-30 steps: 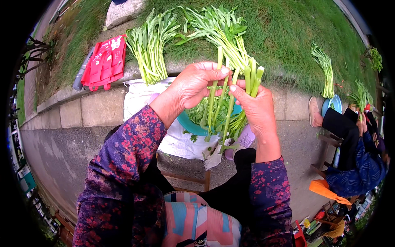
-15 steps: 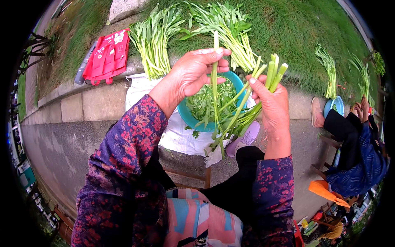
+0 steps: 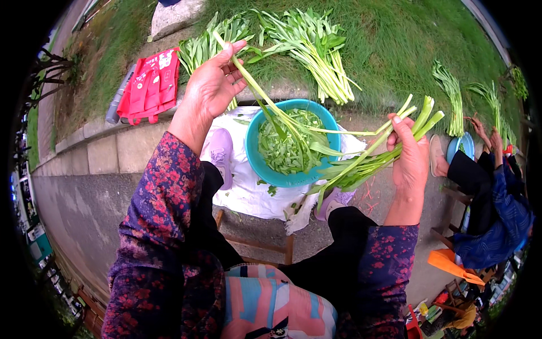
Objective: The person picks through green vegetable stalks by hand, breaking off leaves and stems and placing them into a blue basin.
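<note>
"Fingers of the left hand [image 3: 210, 87]: what are they doing?"
"Pinching one water spinach stalk [image 3: 257, 90], slanting over the turquoise basin [image 3: 282, 179]. The right hand [image 3: 411, 161] has fingers closed round a leafy bunch [image 3: 372, 163], right of the basin."

Green stalks [image 3: 367, 164] slant, leafy ends at the teal basin [image 3: 252, 152].

No text or number can be read; the red bag [image 3: 149, 90] carries small white marks [image 3: 165, 59], too blurred to make out.
</note>
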`<state>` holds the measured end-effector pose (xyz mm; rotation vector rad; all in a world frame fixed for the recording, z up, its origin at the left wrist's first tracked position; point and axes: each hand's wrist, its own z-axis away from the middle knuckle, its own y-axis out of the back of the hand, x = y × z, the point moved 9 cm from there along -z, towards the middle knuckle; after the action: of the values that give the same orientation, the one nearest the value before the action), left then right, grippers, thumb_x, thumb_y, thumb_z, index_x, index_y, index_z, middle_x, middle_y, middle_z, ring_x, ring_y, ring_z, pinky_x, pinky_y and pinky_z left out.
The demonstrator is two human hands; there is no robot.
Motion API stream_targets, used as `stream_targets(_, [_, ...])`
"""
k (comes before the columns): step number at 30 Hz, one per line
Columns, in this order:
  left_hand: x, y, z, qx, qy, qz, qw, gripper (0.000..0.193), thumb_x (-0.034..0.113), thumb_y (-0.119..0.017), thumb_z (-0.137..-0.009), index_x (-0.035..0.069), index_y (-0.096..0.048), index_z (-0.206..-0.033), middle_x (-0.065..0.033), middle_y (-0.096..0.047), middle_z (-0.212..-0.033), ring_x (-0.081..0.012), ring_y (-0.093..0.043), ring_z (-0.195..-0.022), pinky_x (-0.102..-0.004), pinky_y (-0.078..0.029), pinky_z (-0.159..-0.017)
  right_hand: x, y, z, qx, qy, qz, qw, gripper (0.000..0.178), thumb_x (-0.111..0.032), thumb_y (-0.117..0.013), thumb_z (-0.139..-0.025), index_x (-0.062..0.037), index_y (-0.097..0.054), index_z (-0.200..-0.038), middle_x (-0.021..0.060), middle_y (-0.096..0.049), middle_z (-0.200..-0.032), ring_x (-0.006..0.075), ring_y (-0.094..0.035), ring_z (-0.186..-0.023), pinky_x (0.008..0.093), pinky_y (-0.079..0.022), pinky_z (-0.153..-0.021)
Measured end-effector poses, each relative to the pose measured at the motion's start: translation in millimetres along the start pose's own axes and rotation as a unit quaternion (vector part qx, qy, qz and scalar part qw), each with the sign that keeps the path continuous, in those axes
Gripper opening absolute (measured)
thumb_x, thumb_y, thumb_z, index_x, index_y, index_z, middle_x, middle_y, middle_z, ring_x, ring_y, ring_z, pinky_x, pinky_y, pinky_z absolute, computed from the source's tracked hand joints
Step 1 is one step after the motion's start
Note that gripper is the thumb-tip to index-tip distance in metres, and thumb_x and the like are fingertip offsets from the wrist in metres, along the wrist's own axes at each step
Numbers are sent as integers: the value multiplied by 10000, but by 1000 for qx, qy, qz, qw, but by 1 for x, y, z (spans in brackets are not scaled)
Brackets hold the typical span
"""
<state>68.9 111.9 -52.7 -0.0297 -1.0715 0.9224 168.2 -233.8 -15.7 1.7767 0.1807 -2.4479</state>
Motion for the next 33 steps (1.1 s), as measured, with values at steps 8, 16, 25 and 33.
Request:
stream_targets(8, [17, 29, -11, 49, -26, 48, 997, 321, 374, -562, -900, 169, -610, -1142, -38, -397, -947, -183, -427, -882, -330, -422, -810, -5, 45, -13, 57, 15, -25, 998, 160, -152, -670, -820, -26, -634, -910, -35, -535, -716, 43, -466, -600, 182, -346, -527])
stream_targets(16, [16, 39, -13, 78, -28, 62, 995, 307, 383, -610, -868, 179, -625, -1096, -27, -406, -933, -181, -434, -866, -333, -431, -804, -13, 78, -19, 118, 48, 1, 992, 127, -152, -675, -819, -61, -603, -870, -35, -546, -751, 30, -446, -585, 167, -328, -513])
stream_targets(25, [8, 47, -18, 91, -13, 97, 991, 270, 303, -610, -879, 101, -608, -1059, -12, -482, -809, -129, -500, -747, -282, -482, -716, -17, 73, -14, 120, 52, 59, 990, 108, -141, -675, -815, -61, -605, -835, -36, -539, -675, 38, -445, -564, 180, -339, -524])
stream_targets(33, [13, 23, -8, 79, -54, 6, 995, 244, 276, -640, -863, 43, -614, -932, -9, -542, -754, -86, -518, -648, -212, -473, -642, -14, 35, -11, 43, 25, 17, 999, 112, -140, -666, -812, -40, -620, -833, 26, -628, -790, 50, -445, -580, 188, -351, -539])
